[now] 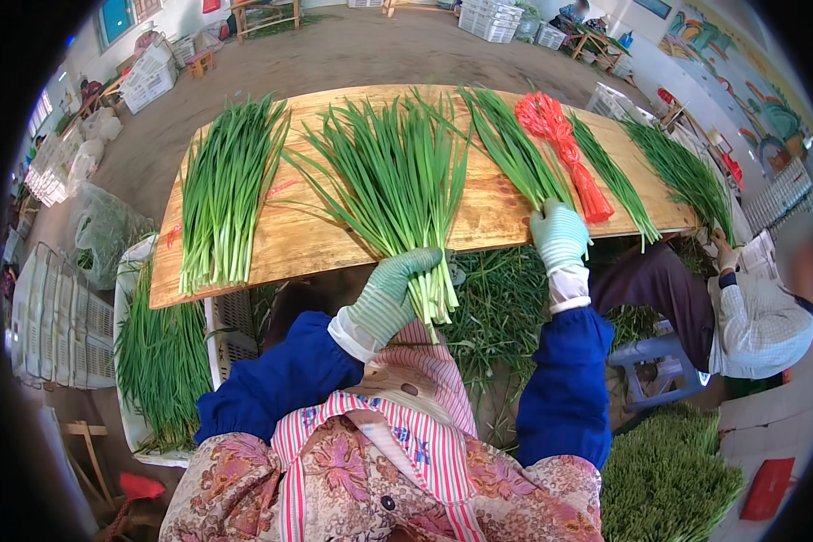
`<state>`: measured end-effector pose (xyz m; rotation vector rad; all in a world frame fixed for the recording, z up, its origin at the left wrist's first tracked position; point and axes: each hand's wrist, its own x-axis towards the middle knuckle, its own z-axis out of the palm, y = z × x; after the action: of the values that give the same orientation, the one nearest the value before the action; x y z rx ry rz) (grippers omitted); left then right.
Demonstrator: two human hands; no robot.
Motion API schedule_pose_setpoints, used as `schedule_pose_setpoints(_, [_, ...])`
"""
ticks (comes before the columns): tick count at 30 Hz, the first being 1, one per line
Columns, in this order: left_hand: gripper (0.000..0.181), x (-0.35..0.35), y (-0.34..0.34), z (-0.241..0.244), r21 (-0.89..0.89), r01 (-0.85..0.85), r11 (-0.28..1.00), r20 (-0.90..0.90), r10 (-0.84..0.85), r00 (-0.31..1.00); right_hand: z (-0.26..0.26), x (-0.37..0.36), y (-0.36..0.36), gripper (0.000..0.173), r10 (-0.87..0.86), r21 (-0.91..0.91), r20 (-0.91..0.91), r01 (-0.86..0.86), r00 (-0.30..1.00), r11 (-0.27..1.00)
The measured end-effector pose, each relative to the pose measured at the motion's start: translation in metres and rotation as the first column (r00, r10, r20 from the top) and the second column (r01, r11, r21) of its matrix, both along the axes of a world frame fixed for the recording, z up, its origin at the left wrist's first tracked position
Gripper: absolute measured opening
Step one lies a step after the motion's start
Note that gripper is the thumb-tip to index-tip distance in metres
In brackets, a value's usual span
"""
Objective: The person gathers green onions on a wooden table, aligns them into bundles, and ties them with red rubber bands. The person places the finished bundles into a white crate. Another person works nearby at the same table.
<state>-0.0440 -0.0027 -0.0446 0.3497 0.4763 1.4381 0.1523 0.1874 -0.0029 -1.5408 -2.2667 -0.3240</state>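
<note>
My left hand (396, 284), in a striped glove, grips the pale stems of a large bunch of long green leaves, likely garlic chives (400, 183), its leaf tips fanned over the wooden board (298, 230). In the same kind of glove, my right hand (559, 230) is closed on the stem end of a smaller bunch (515, 152) lying on the board. Another bunch (227, 196) rests at the board's left end. A hank of red plastic ties (566, 152) lies right of the smaller bunch, beside a thin bunch (613, 176).
A co-worker (759, 318) sits at the right, one hand at a bunch (684, 169) on the board's right end. A white crate (129, 406) of greens stands lower left, near stacked crates (61, 318). Loose leaves (494, 305) cover the floor below the board; a blue stool (657, 369) stands right.
</note>
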Motion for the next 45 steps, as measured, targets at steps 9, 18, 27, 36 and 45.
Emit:
schedule_pose_setpoints(9, [0.023, 0.012, 0.008, -0.013, 0.019, -0.053, 0.998, -0.015, 0.053, 0.998, 0.011, -0.034, -0.129, 0.012, 0.700, 0.029, -0.304, -0.728, 0.646, 0.685])
schedule_pose_setpoints(18, [0.026, 0.007, -0.004, 0.014, -0.059, -0.050, 0.997, 0.018, 0.052, 0.999, 0.018, 0.028, -0.004, 0.028, -0.008, -0.019, -0.021, 0.007, 1.000, 1.000])
schedule_pose_setpoints(27, [0.030, -0.009, -0.009, 0.003, -0.019, -0.035, 0.999, 0.090, 0.037, 0.995, 0.002, 0.041, -0.004, 0.025, 0.032, -0.039, -0.546, -0.064, 0.837, 0.997])
schedule_pose_setpoints(36, [0.034, -0.011, -0.008, 0.005, -0.021, 0.005, 1.000, 0.052, -0.004, 0.999, -0.002, 0.066, 0.026, 0.029, -0.331, -0.022, 0.077, 0.333, 0.941, 0.943])
schedule_pose_setpoints(45, [0.031, -0.012, -0.006, -0.001, -0.025, -0.022, 0.999, 0.053, 0.023, 0.998, 0.020, 0.082, 0.030, 0.024, -0.127, -0.322, -0.720, -0.167, 0.683, 0.932])
